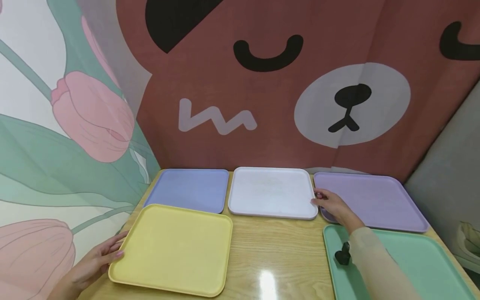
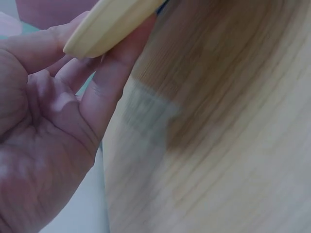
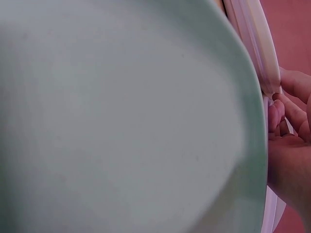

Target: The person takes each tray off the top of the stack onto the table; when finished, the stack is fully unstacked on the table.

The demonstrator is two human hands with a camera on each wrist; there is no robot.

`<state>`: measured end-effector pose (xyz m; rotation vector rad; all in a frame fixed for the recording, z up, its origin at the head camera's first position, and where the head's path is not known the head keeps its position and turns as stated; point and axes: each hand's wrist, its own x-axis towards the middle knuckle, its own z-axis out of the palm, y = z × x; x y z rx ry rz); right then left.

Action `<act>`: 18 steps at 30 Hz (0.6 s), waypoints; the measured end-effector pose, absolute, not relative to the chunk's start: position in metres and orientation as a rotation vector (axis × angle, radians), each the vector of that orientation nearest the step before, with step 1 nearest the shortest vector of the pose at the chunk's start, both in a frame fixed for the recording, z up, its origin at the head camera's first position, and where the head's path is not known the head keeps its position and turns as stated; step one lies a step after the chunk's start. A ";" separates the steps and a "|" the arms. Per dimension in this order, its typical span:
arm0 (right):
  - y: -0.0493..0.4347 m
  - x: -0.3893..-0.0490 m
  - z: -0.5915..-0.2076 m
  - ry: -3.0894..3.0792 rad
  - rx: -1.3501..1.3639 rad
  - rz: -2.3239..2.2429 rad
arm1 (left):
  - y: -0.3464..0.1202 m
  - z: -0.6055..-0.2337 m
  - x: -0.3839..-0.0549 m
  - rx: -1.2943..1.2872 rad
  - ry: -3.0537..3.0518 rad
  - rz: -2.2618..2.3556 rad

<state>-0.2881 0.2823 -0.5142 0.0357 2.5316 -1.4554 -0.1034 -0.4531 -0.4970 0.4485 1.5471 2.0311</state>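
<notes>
My left hand [image 1: 98,261] pinches the left edge of a yellow tray [image 1: 176,250], thumb on the rim and fingers beneath. In the left wrist view the yellow tray's edge [image 2: 109,29] sits between thumb and fingers, raised over the wooden table [image 2: 218,126]. Across the table, my right hand [image 1: 335,205] holds the right edge of a white tray [image 1: 271,192] near its front corner. The right wrist view shows the fingers [image 3: 294,109] at that rim, partly hidden behind a green tray [image 3: 131,116]. The yellow tray overlaps the blue tray's front edge in the head view.
A blue tray [image 1: 191,189] lies at the back left and a purple tray [image 1: 371,200] at the back right. The green tray lies front right, under my right forearm. Behind the table hangs a cloth [image 1: 240,91] with a bear print; a flower-print cloth [image 1: 56,146] hangs left.
</notes>
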 end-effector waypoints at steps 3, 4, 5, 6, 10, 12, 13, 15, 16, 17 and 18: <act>0.282 -0.287 -0.514 2.534 0.025 -1.456 | -0.460 -0.499 -0.102 0.440 1.513 2.028; 0.282 -0.287 -0.513 2.536 0.028 -1.456 | -0.462 -0.500 -0.102 0.438 1.504 2.025; 0.282 -0.286 -0.513 2.536 0.029 -1.455 | -0.464 -0.501 -0.101 0.434 1.499 2.023; 0.282 -0.286 -0.513 2.536 0.031 -1.453 | -0.466 -0.501 -0.101 0.429 1.497 2.020; 0.283 -0.286 -0.514 2.532 0.037 -1.449 | -0.470 -0.503 -0.100 0.420 1.531 2.004; 0.284 -0.287 -0.514 2.528 0.044 -1.448 | -0.471 -0.502 -0.101 0.393 1.567 1.985; 0.284 -0.287 -0.514 2.528 0.046 -1.446 | -0.472 -0.501 -0.101 0.376 1.590 1.972; 0.284 -0.287 -0.514 2.530 0.053 -1.438 | -0.474 -0.501 -0.102 0.329 1.640 1.943; 0.284 -0.287 -0.514 2.533 0.053 -1.432 | -0.474 -0.500 -0.103 0.305 1.670 1.927; 0.284 -0.288 -0.513 2.534 0.057 -1.428 | -0.474 -0.500 -0.104 0.282 1.699 1.910; 0.284 -0.287 -0.513 2.539 0.056 -1.421 | -0.474 -0.500 -0.105 0.258 1.731 1.893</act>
